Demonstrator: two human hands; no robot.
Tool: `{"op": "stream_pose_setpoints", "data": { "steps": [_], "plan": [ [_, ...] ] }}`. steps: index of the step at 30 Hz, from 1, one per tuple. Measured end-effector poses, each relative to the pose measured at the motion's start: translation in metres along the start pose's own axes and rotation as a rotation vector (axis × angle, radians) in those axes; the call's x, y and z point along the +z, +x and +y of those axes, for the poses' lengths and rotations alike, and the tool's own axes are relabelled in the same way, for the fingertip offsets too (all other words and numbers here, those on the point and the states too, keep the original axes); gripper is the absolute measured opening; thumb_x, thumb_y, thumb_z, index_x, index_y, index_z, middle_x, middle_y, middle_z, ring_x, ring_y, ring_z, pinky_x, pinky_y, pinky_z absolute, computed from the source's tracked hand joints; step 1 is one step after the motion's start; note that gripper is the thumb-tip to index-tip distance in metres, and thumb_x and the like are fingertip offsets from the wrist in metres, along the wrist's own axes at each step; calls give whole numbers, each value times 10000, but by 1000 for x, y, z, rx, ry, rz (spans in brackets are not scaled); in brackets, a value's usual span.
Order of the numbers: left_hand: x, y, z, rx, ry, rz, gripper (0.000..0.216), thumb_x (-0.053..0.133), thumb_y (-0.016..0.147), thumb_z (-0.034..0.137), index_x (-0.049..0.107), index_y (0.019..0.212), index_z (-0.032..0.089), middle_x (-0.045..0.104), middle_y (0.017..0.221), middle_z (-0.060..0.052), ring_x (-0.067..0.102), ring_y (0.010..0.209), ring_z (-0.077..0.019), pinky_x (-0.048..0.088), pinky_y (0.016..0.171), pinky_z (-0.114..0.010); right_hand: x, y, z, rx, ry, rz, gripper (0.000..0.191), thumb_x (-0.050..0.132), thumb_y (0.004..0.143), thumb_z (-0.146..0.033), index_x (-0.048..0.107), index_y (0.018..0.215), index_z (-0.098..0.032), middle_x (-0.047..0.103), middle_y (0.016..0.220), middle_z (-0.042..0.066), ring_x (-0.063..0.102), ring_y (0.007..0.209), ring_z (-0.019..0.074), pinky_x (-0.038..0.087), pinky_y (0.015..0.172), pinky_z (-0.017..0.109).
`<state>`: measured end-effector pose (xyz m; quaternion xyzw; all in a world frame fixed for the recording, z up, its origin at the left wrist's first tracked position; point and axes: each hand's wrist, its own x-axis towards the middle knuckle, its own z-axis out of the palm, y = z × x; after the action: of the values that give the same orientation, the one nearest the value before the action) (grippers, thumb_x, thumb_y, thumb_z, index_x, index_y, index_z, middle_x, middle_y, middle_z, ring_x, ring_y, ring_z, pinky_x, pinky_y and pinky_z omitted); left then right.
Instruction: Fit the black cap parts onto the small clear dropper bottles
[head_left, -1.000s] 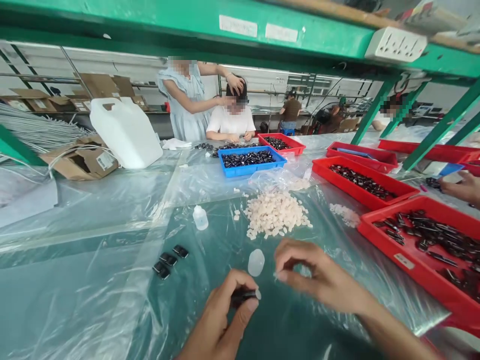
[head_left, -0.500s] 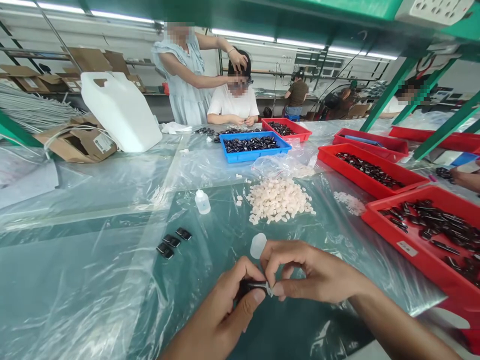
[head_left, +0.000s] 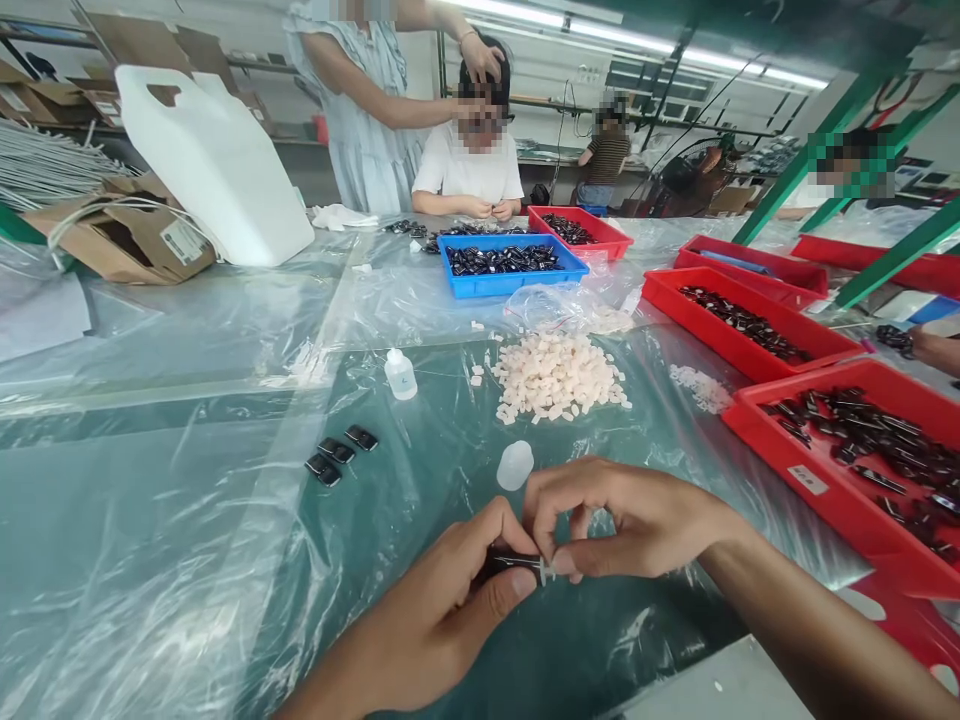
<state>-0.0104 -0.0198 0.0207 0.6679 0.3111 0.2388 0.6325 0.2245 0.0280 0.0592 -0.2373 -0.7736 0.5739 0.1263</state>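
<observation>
Between thumb and fingers my left hand (head_left: 465, 600) grips a small black glossy part (head_left: 514, 562), lying roughly level. At its right end is a small translucent whitish piece (head_left: 547, 571), which my right hand (head_left: 607, 525) pinches between thumb and forefinger. The two hands almost meet over the green mat. Just beyond them lies a round translucent cap-like piece (head_left: 515, 465). Farther back is a heap of small cream-white pieces (head_left: 561, 375). To the left, three black parts (head_left: 337, 452) lie in a row, with a small white bottle (head_left: 400, 374) standing behind them.
Red trays (head_left: 806, 480) of black parts line the right side. A blue tray (head_left: 514, 285) stands at the back, before a seated person in white (head_left: 469, 170). A white jug (head_left: 217, 170) and a cardboard box (head_left: 142, 240) occupy the back left. Green posts (head_left: 787, 190) rise at right.
The camera view has tilted slightly, so the table things sit a little higher. Both hands keep their hold, and the whitish piece now shows more clearly at the black part's end.
</observation>
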Motion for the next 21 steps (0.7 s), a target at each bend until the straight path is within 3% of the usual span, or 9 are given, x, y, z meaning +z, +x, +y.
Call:
{"op": "stream_pose_setpoints", "data": {
  "steps": [17, 21],
  "plan": [
    [5, -2, -6, -41, -115, -6, 209, 447, 1062, 393, 468, 929, 234, 388, 763, 64, 312, 558, -107, 310, 525, -243, 22, -2, 16, -17, 203, 157, 44, 679, 924, -148, 638, 910, -140, 614, 940, 45, 660, 782, 130, 642, 605, 235],
    [9, -7, -9, -17, -138, 12, 253, 467, 1062, 466, 505, 947, 245, 397, 750, 58, 320, 559, -115, 313, 523, -239, 25, 0, 18, -25, 338, 138, 143, 716, 916, -146, 574, 897, -153, 596, 934, 23, 677, 772, 115, 644, 633, 229]
  ]
}}
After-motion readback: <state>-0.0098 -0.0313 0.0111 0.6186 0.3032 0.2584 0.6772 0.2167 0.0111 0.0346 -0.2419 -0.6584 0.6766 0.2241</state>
